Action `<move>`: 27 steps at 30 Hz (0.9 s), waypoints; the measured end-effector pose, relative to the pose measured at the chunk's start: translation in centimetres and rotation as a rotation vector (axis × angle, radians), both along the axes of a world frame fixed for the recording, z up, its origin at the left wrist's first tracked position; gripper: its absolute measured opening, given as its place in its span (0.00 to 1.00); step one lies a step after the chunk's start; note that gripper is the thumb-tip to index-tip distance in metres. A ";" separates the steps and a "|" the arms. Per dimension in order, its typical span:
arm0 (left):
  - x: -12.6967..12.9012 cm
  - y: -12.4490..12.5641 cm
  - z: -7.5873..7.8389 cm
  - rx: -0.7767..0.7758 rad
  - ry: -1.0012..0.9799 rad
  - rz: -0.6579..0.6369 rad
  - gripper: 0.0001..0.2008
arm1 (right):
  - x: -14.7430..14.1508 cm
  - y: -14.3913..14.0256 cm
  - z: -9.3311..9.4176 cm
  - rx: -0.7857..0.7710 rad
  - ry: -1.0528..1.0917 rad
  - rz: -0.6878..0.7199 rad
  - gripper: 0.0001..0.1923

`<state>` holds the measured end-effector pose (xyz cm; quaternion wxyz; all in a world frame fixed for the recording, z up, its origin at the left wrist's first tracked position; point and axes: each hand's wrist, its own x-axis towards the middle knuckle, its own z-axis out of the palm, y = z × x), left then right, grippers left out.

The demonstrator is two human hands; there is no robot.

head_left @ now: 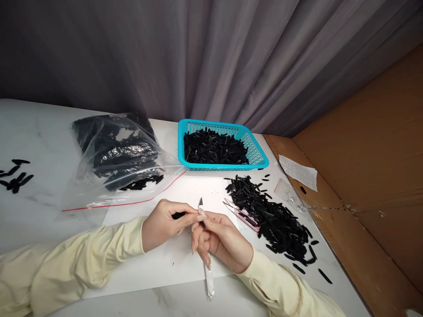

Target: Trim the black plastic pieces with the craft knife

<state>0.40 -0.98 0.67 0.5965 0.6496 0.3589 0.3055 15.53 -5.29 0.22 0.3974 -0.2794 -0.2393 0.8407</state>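
My left hand (170,218) is closed with a small dark bundle of black strips (178,215) showing inside its curled fingers. Its thumb and fingertips meet those of my right hand (223,237). That right hand is wrapped round a small knife whose white handle (209,281) points down toward me and whose short blade (200,201) sticks up past the fingers. Between the fingertips of both hands is one black strip (202,224), partly covered. Beneath the hands lies a white sheet (145,264).
A blue basket (223,166) holds many black strips. Left of it lies a clear zip bag (82,185) with more. On the right, pink-handled scissors (249,221) touch a loose pile of strips (280,226). Several strips (16,176) lie far left. A cardboard wall (373,154) stands right.
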 end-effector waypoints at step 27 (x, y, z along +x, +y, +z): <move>-0.2 0.1 -0.4 0.124 0.125 0.102 0.12 | 1.1 0.7 0.0 0.040 -0.089 -0.083 0.16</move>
